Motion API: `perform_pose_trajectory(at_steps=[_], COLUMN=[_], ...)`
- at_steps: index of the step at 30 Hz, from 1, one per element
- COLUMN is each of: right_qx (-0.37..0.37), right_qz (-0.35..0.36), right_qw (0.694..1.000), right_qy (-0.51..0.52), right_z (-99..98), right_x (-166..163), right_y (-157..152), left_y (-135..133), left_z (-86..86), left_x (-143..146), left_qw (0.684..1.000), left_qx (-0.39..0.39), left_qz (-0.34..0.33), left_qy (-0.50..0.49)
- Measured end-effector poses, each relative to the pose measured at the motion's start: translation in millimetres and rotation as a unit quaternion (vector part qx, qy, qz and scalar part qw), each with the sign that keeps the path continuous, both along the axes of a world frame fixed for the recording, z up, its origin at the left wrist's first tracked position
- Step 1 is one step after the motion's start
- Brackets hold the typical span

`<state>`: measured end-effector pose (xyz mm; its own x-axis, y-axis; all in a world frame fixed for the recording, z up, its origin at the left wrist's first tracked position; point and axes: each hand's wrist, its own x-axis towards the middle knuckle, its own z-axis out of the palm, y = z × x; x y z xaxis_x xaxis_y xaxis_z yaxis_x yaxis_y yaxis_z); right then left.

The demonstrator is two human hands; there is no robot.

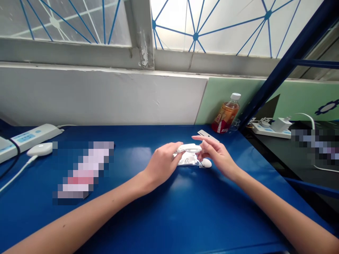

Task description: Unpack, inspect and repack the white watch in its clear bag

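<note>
My left hand (165, 159) is closed around the left end of a small white oblong object (189, 148), held just above the blue table; its exact kind is not clear. My right hand (215, 153) is at the object's right end, index finger stretched out to the left and the other fingers partly bent. Whether those fingers touch the object is hard to see. Under the object is a shiny clear plastic packet (188, 160). A white oval piece (206, 163) with what looks like a small bead chain lies beside the packet, below my right hand.
Behind my right hand lies a flat white card-like piece (208, 135). A drink bottle (226, 114) stands at the back right by a blue metal post (275, 70). Leftward are a power strip (34, 139), a white corded device (41, 149) and a blurred-out flat item (87, 169).
</note>
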<state>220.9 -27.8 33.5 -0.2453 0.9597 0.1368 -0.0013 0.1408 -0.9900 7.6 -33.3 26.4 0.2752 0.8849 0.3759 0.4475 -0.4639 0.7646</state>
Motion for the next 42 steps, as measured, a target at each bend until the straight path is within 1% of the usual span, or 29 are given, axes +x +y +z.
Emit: perform_pose_trajectory(at_steps=[2, 6, 12, 15, 18, 21, 25, 27, 28, 32, 34, 36, 39, 42], right_qx=[0.009, 0.047, 0.025, 0.037, 0.055, 0.071, 0.113, 0.116, 0.109, 0.046, 0.049, 0.105, 0.211, 0.268], right_qz=[-0.003, -0.043, -0.038, -0.087, -0.137, -0.174, -0.211, -0.203, -0.191, -0.105, -0.077, -0.078, -0.089, -0.061], right_qw=[1.0, 0.995, 0.997, 0.994, 0.987, 0.975, 0.942, 0.936, 0.937, 0.964, 0.966, 0.947, 0.903, 0.875], right_qy=[-0.03, -0.077, -0.067, -0.054, -0.064, -0.123, -0.234, -0.264, -0.27, -0.239, -0.244, -0.292, -0.364, -0.399], right_z=[-0.9, -0.9, -3.1, -4.3, -8.3, -14.6, -22.5, -25.8, -27.3, -31.0, -30.9, -30.0, -30.1, -32.0], right_x=[0.0, -2.4, 6.1, 13.1, 19.6, 26.5, 34.3, 35.4, 35.0, 30.1, 27.6, 25.9, 25.1, 26.5], right_y=[-4.1, -10.7, -8.3, 0.3, 9.3, 16.0, 21.6, 23.3, 23.7, 21.7, 18.5, 15.2, 12.0, 12.1], left_y=[-1.7, -3.9, 1.9, 8.9, 15.5, 18.3, 17.3, 16.4, 16.0, 14.7, 14.3, 14.2, 14.0, 13.9], left_z=[-4.5, -8.8, -6.2, -8.0, -14.3, -20.0, -22.2, -21.9, -21.6, -20.5, -20.5, -20.9, -21.4, -21.3], left_x=[0.2, -0.1, -3.6, -8.2, -14.3, -18.7, -19.6, -18.8, -18.3, -17.0, -16.8, -17.0, -17.1, -17.0], left_qw=[1.0, 0.997, 0.98, 0.977, 0.973, 0.968, 0.968, 0.968, 0.968, 0.964, 0.961, 0.959, 0.959, 0.959], left_qx=[0.019, 0.047, 0.093, 0.09, 0.06, 0.052, 0.071, 0.082, 0.088, 0.108, 0.113, 0.116, 0.12, 0.119], left_qz=[-0.004, -0.034, -0.09, -0.095, -0.107, -0.123, -0.117, -0.112, -0.109, -0.098, -0.098, -0.1, -0.099, -0.099], left_qy=[0.02, 0.053, 0.15, 0.169, 0.194, 0.211, 0.211, 0.208, 0.209, 0.222, 0.231, 0.238, 0.237, 0.237])
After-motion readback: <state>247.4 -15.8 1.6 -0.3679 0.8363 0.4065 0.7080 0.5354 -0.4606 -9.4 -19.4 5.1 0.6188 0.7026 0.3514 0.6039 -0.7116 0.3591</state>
